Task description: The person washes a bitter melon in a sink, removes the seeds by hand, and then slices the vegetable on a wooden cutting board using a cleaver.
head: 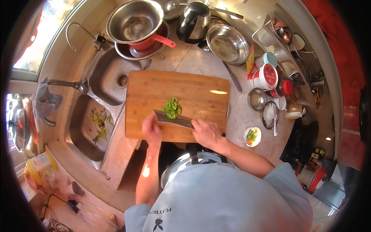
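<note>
A wooden cutting board (174, 84) lies on the counter in front of me. My right hand (207, 134) grips the handle of a cleaver (175, 119), its broad blade pointing left above the board's near half. Sliced green pepper (172, 108) is heaped on the board against the blade's far edge. Close by the blade's left end is my left hand (152, 129), blurred; whether its fingers touch the metal is unclear. To the right of the board stands a small white bowl (258, 139) with green pieces inside.
At left, a double steel sink (97, 76) holds green scraps (101, 123). Steel basins (227, 43), a red-handled pan (162, 39) and a kettle (194, 23) stand behind the board. A purple-handled knife (233, 77) lies at right, near jars and a metal bowl (257, 99).
</note>
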A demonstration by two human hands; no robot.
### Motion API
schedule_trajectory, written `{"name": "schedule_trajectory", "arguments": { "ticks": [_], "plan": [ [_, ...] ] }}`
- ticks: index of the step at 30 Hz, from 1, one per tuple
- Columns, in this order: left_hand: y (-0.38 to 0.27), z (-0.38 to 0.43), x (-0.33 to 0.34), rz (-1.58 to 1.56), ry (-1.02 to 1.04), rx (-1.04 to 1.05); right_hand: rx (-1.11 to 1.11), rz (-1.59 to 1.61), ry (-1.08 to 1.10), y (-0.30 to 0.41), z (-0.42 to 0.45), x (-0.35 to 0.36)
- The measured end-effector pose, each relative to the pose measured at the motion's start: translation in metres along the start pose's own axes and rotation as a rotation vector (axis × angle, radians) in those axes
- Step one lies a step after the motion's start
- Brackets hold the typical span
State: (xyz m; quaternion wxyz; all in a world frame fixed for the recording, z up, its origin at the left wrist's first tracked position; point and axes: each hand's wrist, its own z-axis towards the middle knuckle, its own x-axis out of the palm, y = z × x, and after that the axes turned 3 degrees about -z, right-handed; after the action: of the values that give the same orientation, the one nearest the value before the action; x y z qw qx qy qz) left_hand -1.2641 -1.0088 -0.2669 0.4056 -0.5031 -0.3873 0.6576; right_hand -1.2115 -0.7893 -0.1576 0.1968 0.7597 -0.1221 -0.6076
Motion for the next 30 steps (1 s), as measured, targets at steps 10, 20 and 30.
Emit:
{"name": "schedule_trajectory", "arguments": {
  "ticks": [10, 20, 30],
  "plan": [
    [-0.088, 0.062, 0.007, 0.703, 0.915, 0.455, -0.167, -0.131, -0.142, -0.015, -0.012, 0.005],
    [-0.017, 0.094, 0.035, 0.369, 0.872, 0.481, -0.049, 0.006, -0.086, -0.04, -0.063, -0.018],
    [-0.032, 0.03, 0.026, 0.194, 0.252, 0.292, 0.575, 0.944, 0.02, -0.075, -0.055, 0.052]
  ]
}}
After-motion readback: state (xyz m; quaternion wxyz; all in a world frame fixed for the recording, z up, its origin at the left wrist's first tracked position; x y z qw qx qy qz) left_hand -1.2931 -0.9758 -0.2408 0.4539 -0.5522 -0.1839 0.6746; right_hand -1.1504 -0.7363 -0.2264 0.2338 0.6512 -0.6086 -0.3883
